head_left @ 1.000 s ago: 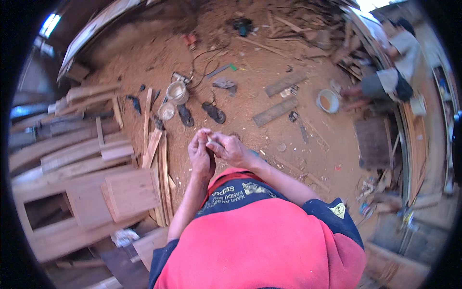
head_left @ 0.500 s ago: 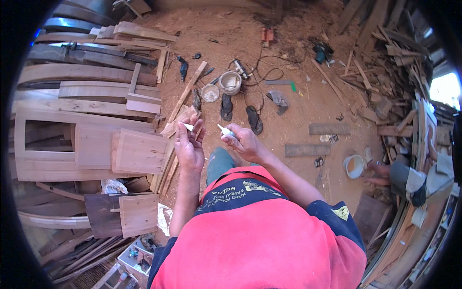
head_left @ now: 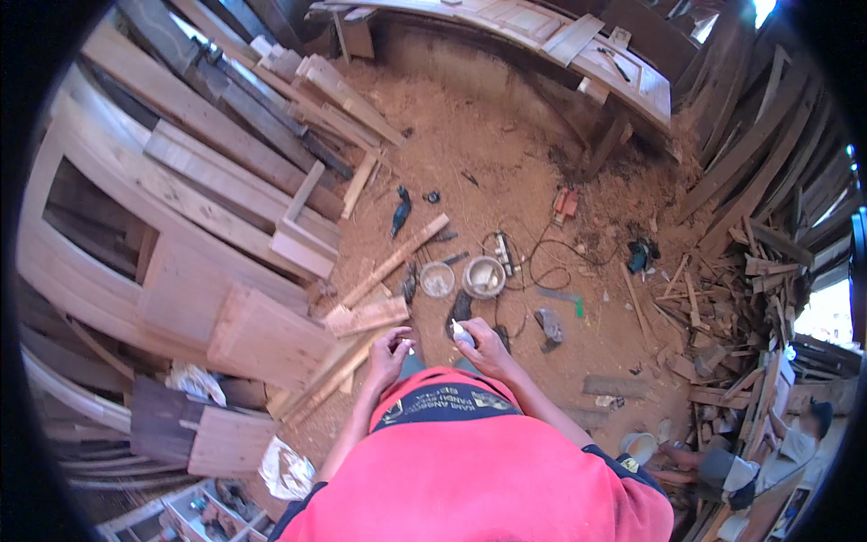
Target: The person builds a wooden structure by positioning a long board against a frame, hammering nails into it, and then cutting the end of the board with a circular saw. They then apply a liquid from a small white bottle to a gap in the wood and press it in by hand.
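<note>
A woodworking workshop: dusty brown floor (head_left: 452, 149), planks (head_left: 217, 131) stacked at left, scrap wood (head_left: 768, 266) heaped at right, a drill-shaped tool (head_left: 401, 213) between.

Squeeze bottle (head_left: 463, 335), 5 o'clock: white. Small cap (head_left: 410, 347): white. Shirt (head_left: 470, 461), 6 o'clock: pinkish red, navy band, pale lettering. Drill (head_left: 401, 213), 11 o'clock: blue, black. Power tool (head_left: 564, 206), 2 o'clock: orange-red. Sawdust floor (head_left: 452, 135), 12 o'clock: reddish brown.

a small white bottle (head_left: 464, 337) tilts, nozzle (head_left: 455, 324) bare, in the right hand (head_left: 488, 350), apart from a tiny white cap (head_left: 411, 346).
</note>
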Available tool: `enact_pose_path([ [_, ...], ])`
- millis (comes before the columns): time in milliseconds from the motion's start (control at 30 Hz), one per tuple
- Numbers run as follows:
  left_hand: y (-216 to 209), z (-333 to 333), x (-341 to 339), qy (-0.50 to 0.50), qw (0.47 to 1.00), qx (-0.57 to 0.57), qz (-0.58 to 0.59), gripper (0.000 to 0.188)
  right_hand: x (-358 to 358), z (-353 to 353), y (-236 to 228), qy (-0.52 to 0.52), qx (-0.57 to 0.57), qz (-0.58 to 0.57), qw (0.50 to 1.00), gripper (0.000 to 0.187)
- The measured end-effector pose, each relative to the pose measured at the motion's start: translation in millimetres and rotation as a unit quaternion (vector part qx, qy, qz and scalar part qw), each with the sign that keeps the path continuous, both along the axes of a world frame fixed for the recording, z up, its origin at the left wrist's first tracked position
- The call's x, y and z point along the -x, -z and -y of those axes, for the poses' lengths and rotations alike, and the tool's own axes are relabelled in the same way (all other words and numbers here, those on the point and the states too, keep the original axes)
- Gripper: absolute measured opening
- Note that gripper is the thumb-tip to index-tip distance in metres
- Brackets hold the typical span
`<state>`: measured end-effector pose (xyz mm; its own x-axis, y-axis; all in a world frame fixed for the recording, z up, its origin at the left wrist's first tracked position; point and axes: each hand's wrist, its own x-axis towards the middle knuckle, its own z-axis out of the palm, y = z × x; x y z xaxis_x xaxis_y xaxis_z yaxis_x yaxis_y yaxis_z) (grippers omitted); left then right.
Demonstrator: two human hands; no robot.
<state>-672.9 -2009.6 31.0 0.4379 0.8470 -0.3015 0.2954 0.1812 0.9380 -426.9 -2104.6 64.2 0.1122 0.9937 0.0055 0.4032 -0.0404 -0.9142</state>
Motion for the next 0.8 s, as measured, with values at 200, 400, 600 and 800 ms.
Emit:
enact_pose_path([
  [200, -25, -155, -30, 0.024, 0.998, 0.051, 0.034, 0.031, -3, -128, -19, 0.028, -0.043, 0.025, 0.998, 0.034],
  [400, 7, -241, -88, -0.109, 0.947, 0.256, 0.161, 0.033, -47, -241, 1, 0.006, -0.083, 0.03, 0.996, 0.036],
  [600, 34, -336, -165, -0.15, 0.935, 0.291, 0.137, 0.032, -133, -390, 39, -0.03, -0.036, -0.049, 0.998, 0.036],
  [800, 44, -478, -319, -0.046, 0.998, 0.032, 0.028, 0.042, -269, -546, 72, -0.079, -0.056, -0.048, 0.994, 0.043],
])
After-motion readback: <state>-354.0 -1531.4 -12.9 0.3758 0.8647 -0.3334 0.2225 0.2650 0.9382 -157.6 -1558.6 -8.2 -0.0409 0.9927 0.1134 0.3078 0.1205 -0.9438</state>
